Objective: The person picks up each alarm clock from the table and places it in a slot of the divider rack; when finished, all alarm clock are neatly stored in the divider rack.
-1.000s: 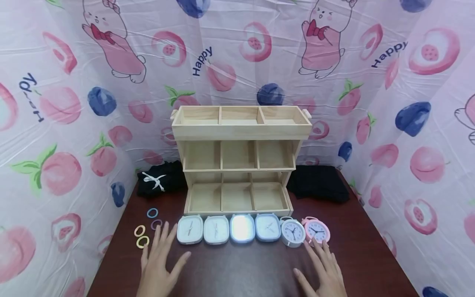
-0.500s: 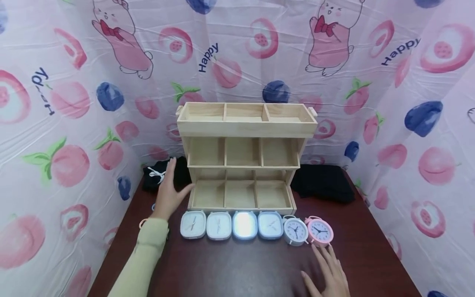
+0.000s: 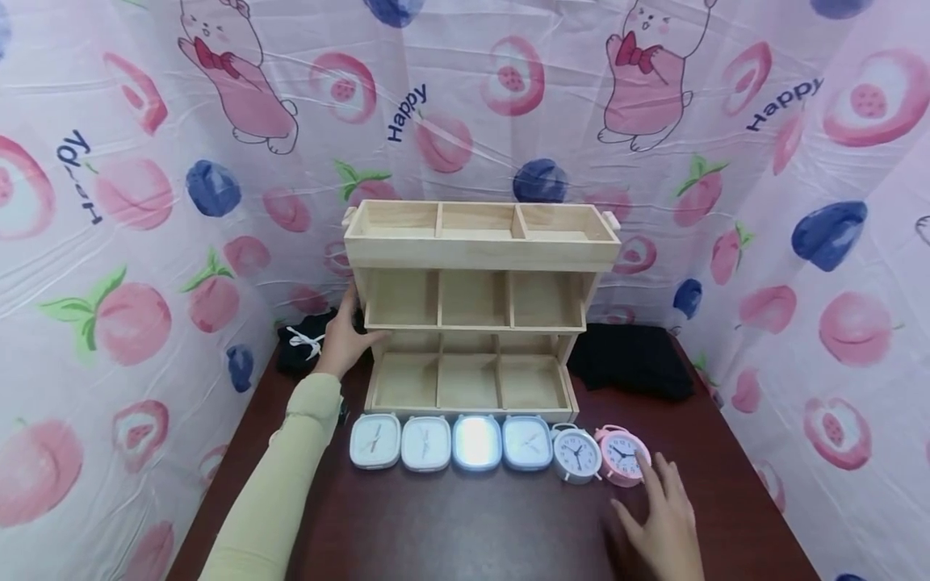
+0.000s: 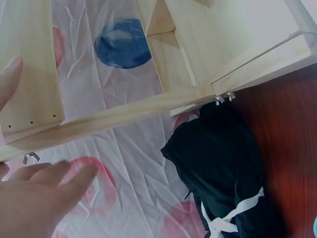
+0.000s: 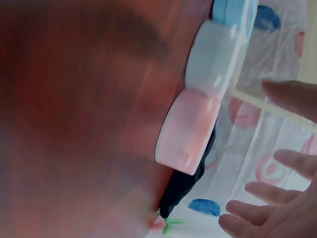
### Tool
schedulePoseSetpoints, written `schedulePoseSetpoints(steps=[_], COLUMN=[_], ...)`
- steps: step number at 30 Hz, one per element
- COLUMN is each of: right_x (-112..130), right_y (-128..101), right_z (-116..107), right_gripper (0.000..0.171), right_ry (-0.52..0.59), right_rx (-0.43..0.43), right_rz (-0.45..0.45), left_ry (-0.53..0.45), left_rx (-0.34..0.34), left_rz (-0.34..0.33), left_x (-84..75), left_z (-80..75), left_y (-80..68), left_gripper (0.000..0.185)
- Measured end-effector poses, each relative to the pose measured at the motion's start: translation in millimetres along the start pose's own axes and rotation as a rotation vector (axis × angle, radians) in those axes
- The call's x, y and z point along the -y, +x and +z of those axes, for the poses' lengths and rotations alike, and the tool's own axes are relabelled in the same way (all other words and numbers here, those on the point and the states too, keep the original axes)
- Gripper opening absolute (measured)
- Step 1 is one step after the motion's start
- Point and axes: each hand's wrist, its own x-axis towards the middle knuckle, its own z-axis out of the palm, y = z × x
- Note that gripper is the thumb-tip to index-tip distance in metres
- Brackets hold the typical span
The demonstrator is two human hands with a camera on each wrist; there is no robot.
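The pink clock point(image 3: 620, 456) stands on the table point(image 3: 472, 532) at the right end of the clock row, touching the right hand point(image 3: 664, 528)'s spread, empty fingers point(image 3: 663, 476). The left hand point(image 3: 343, 339), fingers straight and holding nothing, rests well apart against the wooden shelf point(image 3: 475, 311).

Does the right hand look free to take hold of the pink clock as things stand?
Probably yes. The right hand lies open just beside the pink clock at the row's right end, fingertips about at its edge. Nothing sits between them, and the table to its right is bare.
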Motion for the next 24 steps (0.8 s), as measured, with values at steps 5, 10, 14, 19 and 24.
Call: schedulePoseSetpoints(steps=[5, 10, 14, 19, 24], right_x=[-25, -49, -57, -59, -60], right_y=[40, 70, 80, 84, 85], right_z=[5, 19, 25, 23, 22], right_gripper=[0.103, 0.101, 0.097, 0.095, 0.091], right_ry=[0.019, 0.103, 0.132, 0.107, 0.079], right_rx=[0.196, 0.364, 0.427, 0.452, 0.428], right_rz=[0.057, 0.032, 0.022, 0.053, 0.012], left_ry=[-0.191, -0.206, -0.195, -0.192, -0.187], left_rx=[0.037, 0.038, 0.045, 0.05, 0.051], left_rz=[0.025, 0.004, 0.003, 0.008, 0.008], left_x=[0.5, 2.2, 3.5, 4.8, 4.5], left_z=[3.4, 0.1, -0.2, 2.0, 2.8], left_y=[3.2, 0.8, 0.0, 2.3, 2.6], left_gripper=[0.12, 0.122, 0.121, 0.121, 0.121])
